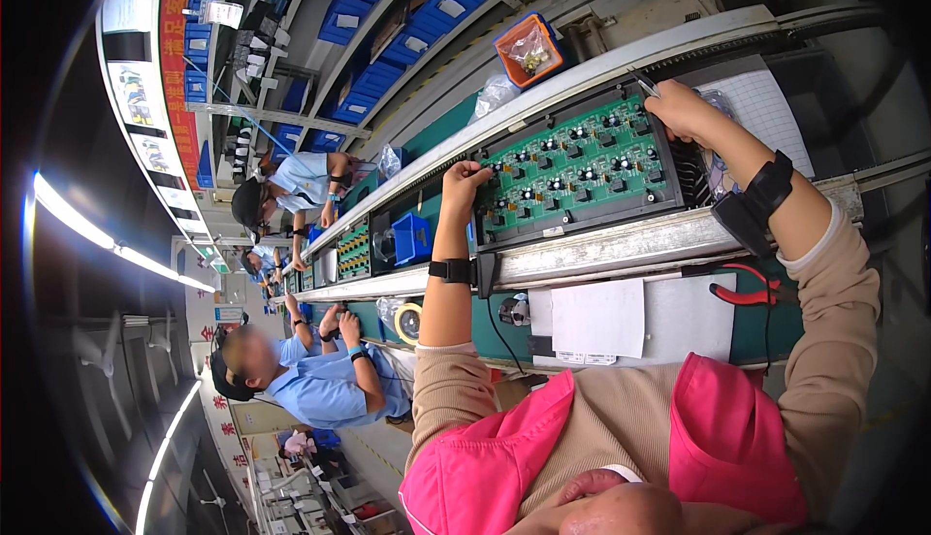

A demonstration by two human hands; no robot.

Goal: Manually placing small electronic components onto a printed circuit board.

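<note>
A green circuit board (572, 162) sits in a black tray (621, 218) on the line, between the two hands. By its far right corner the right hand (682, 111) pinches a slim pointed tool (644, 82), tip toward the far side. The left hand (464, 187) has its fingertips bent at the board's left end; whether they grip anything, I cannot tell. The step seems to be fine handwork on the mounted parts; the next move likely calls for a steady tip and light left fingers
</note>
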